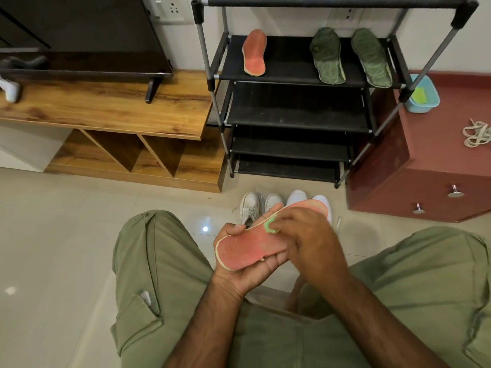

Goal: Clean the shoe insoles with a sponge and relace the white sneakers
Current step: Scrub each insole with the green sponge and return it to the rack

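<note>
A seated person in olive trousers (pixel 164 261) works on a pink-orange insole (pixel 249 252) at the lower centre of the frame. The left hand (pixel 247 269) cradles the insole's heel end from below, thumb curled over its upper edge. The right hand (pixel 305 235) is closed around a small green sponge (pixel 271 226) and presses it against the insole's middle. The insole's toe end points toward the upper right, over four white sneakers (pixel 273 201) lined up toes-forward on the tiled floor (pixel 53 235) just beyond the hands; the leftmost sneaker (pixel 251 208) shows laces. Behind them, in the upper centre, stands a black shoe rack (pixel 292 107). On its second shelf from the top lie a matching pink-orange insole (pixel 254 53) at the left and two green insoles (pixel 327 55) side by side at the right. At the right edge of the frame, a red cabinet (pixel 438 155) carries a loose bundle of white laces (pixel 477 134) and, behind the rack's leg, a blue tub (pixel 430 102) with something yellow-green inside. A wooden counter (pixel 106 107) bearing a dark television (pixel 79 35) fills the upper left.
</note>
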`<state>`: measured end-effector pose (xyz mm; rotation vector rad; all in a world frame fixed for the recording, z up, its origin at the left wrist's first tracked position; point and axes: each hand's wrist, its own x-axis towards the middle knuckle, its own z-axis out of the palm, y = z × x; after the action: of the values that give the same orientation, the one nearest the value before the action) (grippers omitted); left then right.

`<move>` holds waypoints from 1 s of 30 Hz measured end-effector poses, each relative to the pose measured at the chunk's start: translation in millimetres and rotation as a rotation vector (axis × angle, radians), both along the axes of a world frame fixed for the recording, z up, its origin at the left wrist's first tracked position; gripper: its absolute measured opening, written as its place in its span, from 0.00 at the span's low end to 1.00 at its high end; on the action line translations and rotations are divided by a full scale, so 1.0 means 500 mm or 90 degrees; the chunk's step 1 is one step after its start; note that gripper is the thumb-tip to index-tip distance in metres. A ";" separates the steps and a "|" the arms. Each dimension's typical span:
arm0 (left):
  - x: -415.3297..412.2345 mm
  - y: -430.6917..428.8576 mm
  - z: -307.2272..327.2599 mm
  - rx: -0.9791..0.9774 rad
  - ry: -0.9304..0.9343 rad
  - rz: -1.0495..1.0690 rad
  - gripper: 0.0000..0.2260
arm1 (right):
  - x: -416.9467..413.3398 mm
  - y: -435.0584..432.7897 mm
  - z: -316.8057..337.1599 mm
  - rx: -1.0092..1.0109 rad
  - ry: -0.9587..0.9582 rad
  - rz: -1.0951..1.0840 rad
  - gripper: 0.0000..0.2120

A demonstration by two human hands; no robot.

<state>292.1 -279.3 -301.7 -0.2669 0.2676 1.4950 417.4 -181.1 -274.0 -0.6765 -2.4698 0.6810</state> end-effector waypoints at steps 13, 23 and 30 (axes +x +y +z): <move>0.007 0.004 0.006 0.007 0.018 0.003 0.39 | 0.005 0.010 0.009 0.077 -0.056 -0.120 0.15; 0.008 0.007 0.000 0.011 0.011 0.007 0.39 | 0.010 0.025 0.008 0.049 -0.043 -0.143 0.18; 0.007 0.003 -0.014 0.015 0.013 -0.003 0.39 | 0.006 -0.003 0.006 0.079 -0.041 0.017 0.16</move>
<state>295.7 -277.9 -308.7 -0.2321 0.2656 1.4963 420.2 -182.4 -271.0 -0.6293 -2.5594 0.5186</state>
